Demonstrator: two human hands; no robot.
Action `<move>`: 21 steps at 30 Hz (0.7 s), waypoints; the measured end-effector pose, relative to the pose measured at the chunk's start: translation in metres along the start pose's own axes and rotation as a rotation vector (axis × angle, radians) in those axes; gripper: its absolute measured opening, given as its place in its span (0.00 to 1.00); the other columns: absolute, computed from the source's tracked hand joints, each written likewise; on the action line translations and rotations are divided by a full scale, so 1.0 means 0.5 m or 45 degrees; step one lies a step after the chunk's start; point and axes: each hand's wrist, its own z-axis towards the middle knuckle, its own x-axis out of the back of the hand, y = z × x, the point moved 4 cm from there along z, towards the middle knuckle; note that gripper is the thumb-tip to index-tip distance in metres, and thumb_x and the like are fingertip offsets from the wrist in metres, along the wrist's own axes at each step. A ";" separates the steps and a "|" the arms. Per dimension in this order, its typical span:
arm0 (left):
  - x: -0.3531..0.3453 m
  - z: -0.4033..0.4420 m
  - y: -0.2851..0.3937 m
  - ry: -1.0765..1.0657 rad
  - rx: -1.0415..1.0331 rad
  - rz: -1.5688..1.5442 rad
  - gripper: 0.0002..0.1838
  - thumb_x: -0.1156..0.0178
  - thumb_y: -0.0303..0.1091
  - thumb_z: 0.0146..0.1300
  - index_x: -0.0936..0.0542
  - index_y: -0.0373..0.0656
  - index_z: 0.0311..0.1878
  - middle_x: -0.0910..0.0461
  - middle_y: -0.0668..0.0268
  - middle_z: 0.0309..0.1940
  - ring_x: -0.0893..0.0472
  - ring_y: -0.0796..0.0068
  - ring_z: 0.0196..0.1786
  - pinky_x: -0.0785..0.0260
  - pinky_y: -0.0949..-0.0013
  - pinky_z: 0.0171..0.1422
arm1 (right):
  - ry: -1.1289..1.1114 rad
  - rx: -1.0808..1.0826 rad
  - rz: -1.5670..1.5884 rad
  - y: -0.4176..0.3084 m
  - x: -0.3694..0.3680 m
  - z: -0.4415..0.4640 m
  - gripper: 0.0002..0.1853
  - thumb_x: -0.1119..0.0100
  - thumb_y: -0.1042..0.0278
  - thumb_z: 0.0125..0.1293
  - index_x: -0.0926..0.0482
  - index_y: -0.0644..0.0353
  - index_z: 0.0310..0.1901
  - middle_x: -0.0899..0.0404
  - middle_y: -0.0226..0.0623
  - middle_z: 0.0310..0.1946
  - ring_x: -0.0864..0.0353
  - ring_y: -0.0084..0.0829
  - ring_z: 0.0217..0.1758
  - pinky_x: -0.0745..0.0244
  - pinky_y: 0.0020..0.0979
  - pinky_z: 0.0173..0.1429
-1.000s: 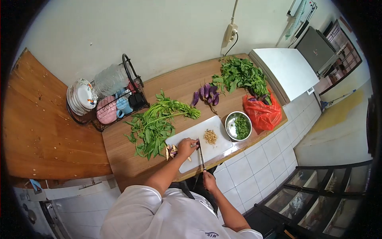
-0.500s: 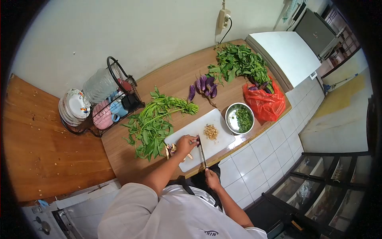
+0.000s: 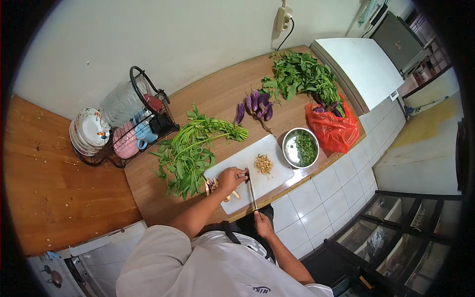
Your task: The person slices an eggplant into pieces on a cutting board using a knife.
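My left hand (image 3: 231, 179) is closed, its fingertips pinching a small dark purple vegetable piece (image 3: 247, 175) on the white cutting board (image 3: 275, 148). In my right hand (image 3: 263, 223) is the handle of a knife (image 3: 253, 194); its blade lies along the board, right beside that purple piece. A small heap of chopped yellowish bits (image 3: 263, 164) sits on the board to the right of the blade. Pale and purple pieces (image 3: 212, 185) lie around the board's left end, partly hidden by my left wrist and forearm.
Leafy greens (image 3: 190, 148) lie left of the board, purple eggplants (image 3: 257, 104) behind it. A steel bowl (image 3: 287, 154) holding chopped greens stands right, near a red plastic bag (image 3: 336, 131) and more greens (image 3: 304, 74). A dish rack (image 3: 166, 111) stands at the left.
The view has shifted slightly. Both hands, the knife and the purple piece keep nearly the same places on the board; no other clear difference shows.
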 end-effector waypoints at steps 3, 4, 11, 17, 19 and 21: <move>-0.002 -0.001 -0.003 -0.023 0.006 0.005 0.16 0.23 0.43 0.55 0.08 0.53 0.47 0.16 0.69 0.30 0.16 0.65 0.36 0.25 0.61 0.41 | -0.006 -0.029 0.059 0.003 -0.011 0.005 0.22 0.54 0.43 0.83 0.29 0.50 0.34 0.41 0.19 0.15 0.44 0.17 0.11 0.50 0.27 0.16; -0.003 0.002 -0.005 -0.011 -0.021 0.008 0.16 0.23 0.43 0.55 0.08 0.53 0.47 0.15 0.69 0.30 0.16 0.65 0.36 0.25 0.61 0.40 | -0.017 -0.070 -0.020 -0.006 -0.007 0.018 0.23 0.54 0.43 0.83 0.25 0.55 0.38 0.34 0.25 0.16 0.36 0.22 0.14 0.41 0.30 0.20; 0.005 0.005 0.002 -0.044 -0.027 0.023 0.16 0.23 0.44 0.55 0.08 0.54 0.47 0.16 0.70 0.30 0.16 0.66 0.32 0.26 0.62 0.37 | 0.126 0.042 -0.308 -0.086 0.000 0.012 0.33 0.56 0.41 0.81 0.21 0.72 0.57 0.15 0.61 0.44 0.15 0.55 0.51 0.25 0.44 0.60; -0.002 0.002 -0.008 0.012 -0.050 -0.006 0.15 0.22 0.45 0.54 0.08 0.54 0.45 0.16 0.70 0.30 0.16 0.66 0.32 0.25 0.62 0.37 | 0.113 -0.073 -0.362 -0.063 0.014 -0.043 0.32 0.56 0.41 0.81 0.19 0.66 0.56 0.16 0.63 0.45 0.18 0.59 0.54 0.25 0.48 0.60; -0.006 -0.004 -0.011 0.018 -0.038 0.004 0.15 0.22 0.44 0.54 0.08 0.54 0.45 0.16 0.70 0.30 0.16 0.65 0.33 0.25 0.62 0.38 | 0.112 -0.083 -0.413 -0.057 0.021 -0.039 0.32 0.56 0.40 0.81 0.19 0.67 0.55 0.15 0.58 0.41 0.14 0.53 0.49 0.24 0.44 0.56; -0.004 0.002 -0.009 0.017 -0.037 0.016 0.15 0.22 0.44 0.54 0.08 0.53 0.45 0.15 0.70 0.30 0.16 0.64 0.33 0.25 0.61 0.39 | 0.114 -0.087 -0.445 -0.066 0.027 -0.021 0.31 0.55 0.40 0.80 0.19 0.65 0.55 0.15 0.58 0.42 0.15 0.57 0.51 0.24 0.46 0.58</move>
